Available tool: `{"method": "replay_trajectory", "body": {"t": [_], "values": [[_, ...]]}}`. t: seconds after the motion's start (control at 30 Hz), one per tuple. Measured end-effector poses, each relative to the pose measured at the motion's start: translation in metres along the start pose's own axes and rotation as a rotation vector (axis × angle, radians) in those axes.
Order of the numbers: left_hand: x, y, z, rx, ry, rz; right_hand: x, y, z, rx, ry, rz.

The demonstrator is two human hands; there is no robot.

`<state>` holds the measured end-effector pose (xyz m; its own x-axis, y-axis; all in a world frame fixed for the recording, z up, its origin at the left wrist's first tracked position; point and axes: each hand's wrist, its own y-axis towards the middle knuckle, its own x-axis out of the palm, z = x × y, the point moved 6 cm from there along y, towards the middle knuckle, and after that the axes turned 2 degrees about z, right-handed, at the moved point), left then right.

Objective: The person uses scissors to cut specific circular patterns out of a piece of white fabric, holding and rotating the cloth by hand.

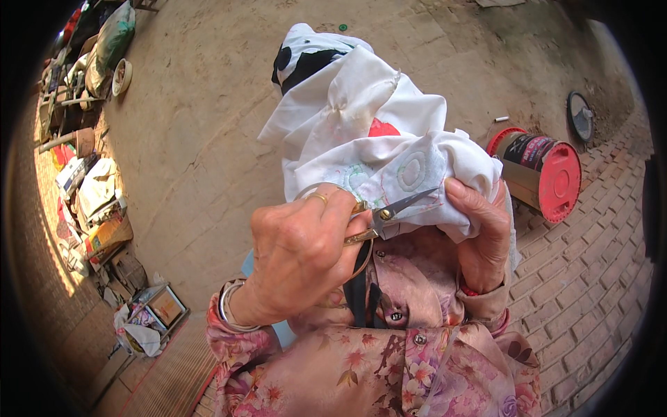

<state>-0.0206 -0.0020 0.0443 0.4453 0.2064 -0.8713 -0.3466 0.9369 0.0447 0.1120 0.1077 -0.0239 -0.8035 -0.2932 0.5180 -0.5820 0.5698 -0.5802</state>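
Note:
My left hand grips the gold-coloured handles of a pair of scissors. The dark blade lies along the lower edge of a pale patch on a bunched white cloth, its tip close to my right thumb. How far the blades are apart is hard to tell. My right hand pinches and bunches the cloth's right side, thumb on top, the other fingers mostly hidden. Green rings and red thread lines mark the patch, and a red piece shows in a fold. The far end has black-and-white fabric.
A bucket with a red base lies on its side at the right, near a round black-rimmed object. Sacks, a pale bowl, bags and a framed box line the left. The ground is concrete and brick.

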Motion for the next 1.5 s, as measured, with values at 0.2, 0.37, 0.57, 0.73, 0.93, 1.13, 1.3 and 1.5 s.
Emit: {"method": "replay_trajectory", "body": {"t": [0.2, 0.37, 0.57, 0.73, 0.93, 1.13, 1.3, 1.5], "values": [[0.003, 0.000, -0.002, -0.001, 0.024, -0.025, -0.001, 0.003, 0.001, -0.035, -0.066, -0.019], [0.004, 0.001, -0.003, -0.002, 0.015, -0.039, -0.002, 0.003, 0.002, 0.013, -0.149, 0.005], [0.012, 0.004, -0.008, -0.023, -0.071, -0.076, -0.002, 0.003, 0.006, -0.023, -0.080, -0.038], [0.010, 0.004, -0.009, -0.036, -0.112, 0.002, -0.001, 0.004, 0.005, -0.024, -0.075, -0.006], [0.006, -0.002, -0.013, -0.030, -0.048, -0.051, 0.004, 0.005, 0.004, -0.031, -0.063, 0.001], [0.005, -0.003, -0.013, -0.042, -0.025, -0.057, 0.004, 0.005, 0.005, -0.039, -0.075, -0.014], [0.006, -0.003, -0.012, -0.021, -0.009, -0.069, 0.004, 0.005, 0.005, -0.046, -0.068, -0.003], [0.008, -0.002, -0.012, -0.020, 0.021, -0.072, 0.001, 0.008, 0.006, -0.042, -0.066, -0.013]]}}
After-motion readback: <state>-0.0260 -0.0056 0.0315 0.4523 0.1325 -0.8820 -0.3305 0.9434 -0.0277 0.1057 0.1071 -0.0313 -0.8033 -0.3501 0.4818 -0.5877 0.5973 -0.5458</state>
